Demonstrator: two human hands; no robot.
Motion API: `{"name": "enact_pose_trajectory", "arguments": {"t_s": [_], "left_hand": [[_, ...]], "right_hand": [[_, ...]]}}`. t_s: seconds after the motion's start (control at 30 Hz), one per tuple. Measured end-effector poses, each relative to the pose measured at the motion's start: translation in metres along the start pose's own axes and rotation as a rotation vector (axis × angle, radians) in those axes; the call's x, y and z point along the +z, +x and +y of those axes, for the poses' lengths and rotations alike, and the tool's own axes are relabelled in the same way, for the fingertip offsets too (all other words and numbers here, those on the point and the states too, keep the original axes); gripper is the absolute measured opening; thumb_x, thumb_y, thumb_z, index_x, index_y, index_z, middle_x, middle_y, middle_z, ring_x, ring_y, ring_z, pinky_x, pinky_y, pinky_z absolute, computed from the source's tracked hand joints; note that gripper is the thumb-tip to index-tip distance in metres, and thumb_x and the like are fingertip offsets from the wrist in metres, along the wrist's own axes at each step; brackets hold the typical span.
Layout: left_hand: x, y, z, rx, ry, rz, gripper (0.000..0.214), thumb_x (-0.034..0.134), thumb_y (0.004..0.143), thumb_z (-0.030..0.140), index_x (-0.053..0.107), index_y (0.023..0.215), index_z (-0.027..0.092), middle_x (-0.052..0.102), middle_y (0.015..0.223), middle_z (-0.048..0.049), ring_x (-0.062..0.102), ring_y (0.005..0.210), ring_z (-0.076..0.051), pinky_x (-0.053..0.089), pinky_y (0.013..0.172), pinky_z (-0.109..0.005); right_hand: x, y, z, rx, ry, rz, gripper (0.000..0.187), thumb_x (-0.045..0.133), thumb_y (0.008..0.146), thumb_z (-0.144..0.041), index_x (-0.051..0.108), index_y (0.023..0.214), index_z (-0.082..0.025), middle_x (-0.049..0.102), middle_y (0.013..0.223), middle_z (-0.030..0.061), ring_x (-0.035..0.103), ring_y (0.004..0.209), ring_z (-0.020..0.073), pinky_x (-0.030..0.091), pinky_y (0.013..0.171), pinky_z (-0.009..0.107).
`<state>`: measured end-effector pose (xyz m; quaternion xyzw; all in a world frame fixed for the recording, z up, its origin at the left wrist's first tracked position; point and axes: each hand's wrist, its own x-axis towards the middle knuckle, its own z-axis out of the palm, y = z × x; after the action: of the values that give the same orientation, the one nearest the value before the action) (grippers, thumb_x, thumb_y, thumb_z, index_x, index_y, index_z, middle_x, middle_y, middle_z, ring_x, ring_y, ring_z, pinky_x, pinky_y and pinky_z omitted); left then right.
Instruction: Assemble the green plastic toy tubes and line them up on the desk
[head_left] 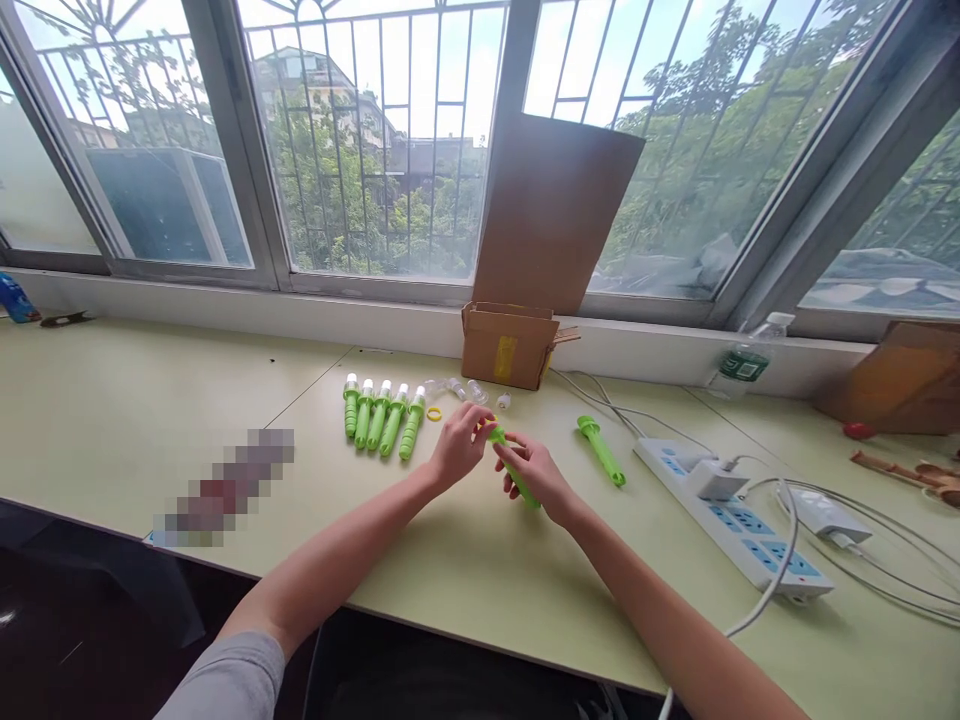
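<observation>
My right hand (541, 478) is wrapped round a green plastic tube (526, 490), which slants away from me above the table. At the tube's flared far end, my left hand (459, 442) pinches a small yellow ring (491, 419); the fingers partly cover it. Left of my hands, several green tubes with white tips (384, 418) lie side by side in a row. Another yellow ring (434, 413) rests beside that row. Clear plastic pieces (475, 392) and a small white part (503, 401) sit beyond my hands. A single green tube without a white tip (601, 450) lies to the right.
A cardboard box (501, 345) with a raised flap stands against the window sill. On the right are a white power strip (735, 520) with cables, a plastic bottle (746, 358) and brown wooden pieces (911, 475). A blurred-out object (225, 490) lies near the front left edge.
</observation>
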<state>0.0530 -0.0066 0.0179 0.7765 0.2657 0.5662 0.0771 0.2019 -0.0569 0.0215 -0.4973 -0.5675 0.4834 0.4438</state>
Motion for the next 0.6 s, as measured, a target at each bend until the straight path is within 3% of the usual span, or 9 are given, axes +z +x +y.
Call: {"name": "enact_pose_trajectory", "arguments": {"t_s": [0.17, 0.37, 0.6], "left_hand": [[-0.0015, 0.0001, -0.0007, 0.042, 0.083, 0.004, 0.006, 0.049, 0.088, 0.024, 0.052, 0.088, 0.018, 0.055, 0.081, -0.0020, 0.051, 0.065, -0.010, 0.045, 0.060, -0.023], [-0.0013, 0.0014, 0.0040, 0.044, 0.096, 0.036, 0.008, 0.053, 0.086, 0.025, 0.051, 0.087, 0.018, 0.056, 0.081, -0.0023, 0.052, 0.066, -0.010, 0.045, 0.062, -0.024], [0.0013, -0.0005, 0.0072, 0.041, 0.083, 0.029, 0.017, 0.059, 0.082, 0.031, 0.050, 0.089, 0.019, 0.056, 0.084, -0.0031, 0.053, 0.070, -0.012, 0.047, 0.063, -0.026]], "right_hand": [[0.0044, -0.0019, 0.0037, -0.099, -0.079, 0.033, 0.038, 0.060, 0.075, -0.048, 0.058, 0.102, -0.021, 0.048, 0.058, -0.0059, 0.043, 0.034, 0.0068, 0.032, 0.029, 0.019], [0.0042, -0.0037, 0.0015, -0.126, 0.002, -0.015, 0.031, 0.057, 0.078, -0.049, 0.056, 0.085, -0.019, 0.048, 0.057, -0.0052, 0.043, 0.035, 0.0071, 0.032, 0.031, 0.019], [0.0027, -0.0065, -0.0023, -0.105, 0.105, -0.026, 0.031, 0.059, 0.078, -0.048, 0.057, 0.088, -0.019, 0.049, 0.054, -0.0048, 0.043, 0.037, 0.0085, 0.032, 0.034, 0.020]]}}
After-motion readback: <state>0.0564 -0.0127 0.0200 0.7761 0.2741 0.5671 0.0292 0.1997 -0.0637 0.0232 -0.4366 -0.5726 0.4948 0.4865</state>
